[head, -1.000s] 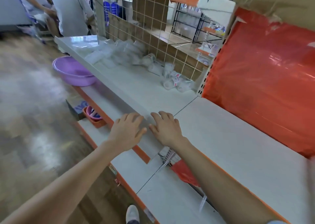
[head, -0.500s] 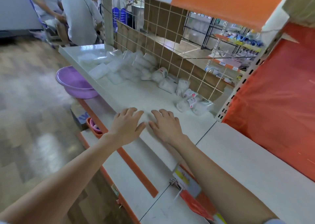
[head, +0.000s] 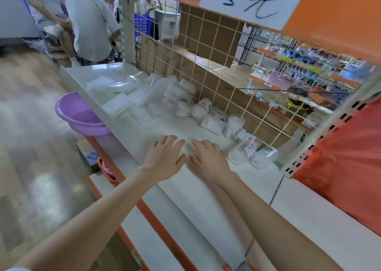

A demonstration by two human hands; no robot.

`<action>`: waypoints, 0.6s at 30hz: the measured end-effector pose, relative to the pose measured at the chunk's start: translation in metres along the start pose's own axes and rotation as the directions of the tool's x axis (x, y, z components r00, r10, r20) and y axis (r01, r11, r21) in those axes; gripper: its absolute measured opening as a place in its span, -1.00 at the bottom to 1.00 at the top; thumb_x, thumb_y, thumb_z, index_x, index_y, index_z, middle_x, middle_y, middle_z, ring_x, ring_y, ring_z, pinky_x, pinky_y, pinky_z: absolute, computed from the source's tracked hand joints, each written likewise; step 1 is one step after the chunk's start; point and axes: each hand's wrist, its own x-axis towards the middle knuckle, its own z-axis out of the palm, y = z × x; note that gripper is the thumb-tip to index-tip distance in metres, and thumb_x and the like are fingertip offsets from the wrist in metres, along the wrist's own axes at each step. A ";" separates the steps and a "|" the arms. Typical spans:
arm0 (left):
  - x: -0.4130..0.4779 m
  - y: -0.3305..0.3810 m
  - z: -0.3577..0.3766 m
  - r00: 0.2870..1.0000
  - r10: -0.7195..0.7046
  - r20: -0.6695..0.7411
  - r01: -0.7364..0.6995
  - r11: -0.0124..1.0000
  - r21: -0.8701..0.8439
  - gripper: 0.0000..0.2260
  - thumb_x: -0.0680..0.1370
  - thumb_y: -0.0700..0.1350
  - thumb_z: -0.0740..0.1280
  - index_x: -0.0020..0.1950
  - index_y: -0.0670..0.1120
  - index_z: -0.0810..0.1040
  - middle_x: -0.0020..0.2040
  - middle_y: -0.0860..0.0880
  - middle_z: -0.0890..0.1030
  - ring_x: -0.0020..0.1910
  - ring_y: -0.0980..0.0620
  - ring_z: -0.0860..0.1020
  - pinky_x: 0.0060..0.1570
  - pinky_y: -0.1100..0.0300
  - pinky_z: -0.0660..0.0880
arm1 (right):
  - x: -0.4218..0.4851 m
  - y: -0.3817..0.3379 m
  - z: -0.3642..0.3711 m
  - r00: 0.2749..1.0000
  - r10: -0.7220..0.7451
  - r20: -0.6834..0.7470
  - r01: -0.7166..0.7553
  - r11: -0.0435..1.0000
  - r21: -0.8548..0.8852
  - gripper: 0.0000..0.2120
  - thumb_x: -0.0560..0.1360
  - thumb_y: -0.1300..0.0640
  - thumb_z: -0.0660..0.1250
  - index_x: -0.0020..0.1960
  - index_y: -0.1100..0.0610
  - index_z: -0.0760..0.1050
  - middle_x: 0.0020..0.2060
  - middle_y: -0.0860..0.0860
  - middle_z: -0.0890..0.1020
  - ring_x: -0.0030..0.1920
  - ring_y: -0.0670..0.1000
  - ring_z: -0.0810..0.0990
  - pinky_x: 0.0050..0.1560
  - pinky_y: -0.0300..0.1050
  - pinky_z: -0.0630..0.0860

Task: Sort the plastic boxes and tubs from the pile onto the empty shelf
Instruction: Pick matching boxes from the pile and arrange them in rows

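Both hands are empty right now. The left hand (head: 165, 155) and right hand (head: 208, 161) lie side by side, palms down and fingers flat, on the near part of the white metal shelf (head: 206, 190), thumbs almost touching.

The stuff to sort is on that same shelf. There's a jumbled pile of flat translucent white plastic boxes (head: 132, 97) at the far left. Then a row of round clear plastic tubs with red-and-white labels (head: 245, 147) lies on its sides along the cream wire grid (head: 206, 64) at the back. The closest tubs are just right of the right hand. A lilac plastic basin (head: 80, 116) sits lower down on the left.

My guess on handling: it's all light, thin-walled and a bit slick, so squeezing hard could dent it. I'd take the boxes by their long edges and the tubs around the body, since those will probably roll.
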 end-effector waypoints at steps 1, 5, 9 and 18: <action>0.006 -0.006 -0.001 1.000 0.008 0.003 -0.008 1.000 -0.003 -0.55 0.60 0.11 0.06 0.46 -0.01 0.18 0.45 -0.05 0.22 0.41 -0.06 0.17 0.29 0.10 0.19 | 0.007 -0.003 0.001 1.000 0.008 -0.004 -0.008 1.000 0.002 -0.60 0.60 -0.01 0.06 0.40 0.07 0.22 0.34 0.09 0.33 0.33 0.16 0.27 0.24 0.09 0.28; 0.031 -0.039 -0.007 0.998 0.061 -0.032 -0.061 0.998 0.000 -0.55 0.60 0.13 0.04 0.44 0.00 0.22 0.43 -0.05 0.25 0.40 -0.05 0.21 0.27 0.11 0.22 | 0.038 -0.021 0.000 0.998 0.047 -0.039 -0.045 0.998 0.043 -0.61 0.60 -0.01 0.05 0.40 0.06 0.23 0.34 0.09 0.33 0.33 0.15 0.26 0.24 0.06 0.25; 0.057 -0.082 -0.021 0.996 0.082 -0.043 -0.081 0.996 0.022 -0.56 0.59 0.10 0.10 0.45 -0.01 0.21 0.44 -0.05 0.23 0.40 -0.05 0.20 0.27 0.11 0.21 | 0.074 -0.049 0.000 0.993 0.083 -0.088 -0.076 0.994 0.083 -0.60 0.59 0.00 0.06 0.40 0.05 0.23 0.33 0.08 0.35 0.32 0.15 0.28 0.22 0.04 0.27; 0.102 -0.175 -0.041 0.975 -0.220 0.012 0.216 0.966 0.140 -0.43 0.55 0.10 0.16 0.48 -0.04 0.02 0.47 -0.19 0.02 0.45 -0.19 0.04 0.32 -0.07 0.15 | 0.126 -0.096 0.015 0.976 0.162 -0.143 -0.145 0.982 0.119 -0.66 0.58 0.04 0.09 0.32 0.12 0.32 0.32 0.06 0.36 0.29 0.13 0.30 0.22 -0.02 0.27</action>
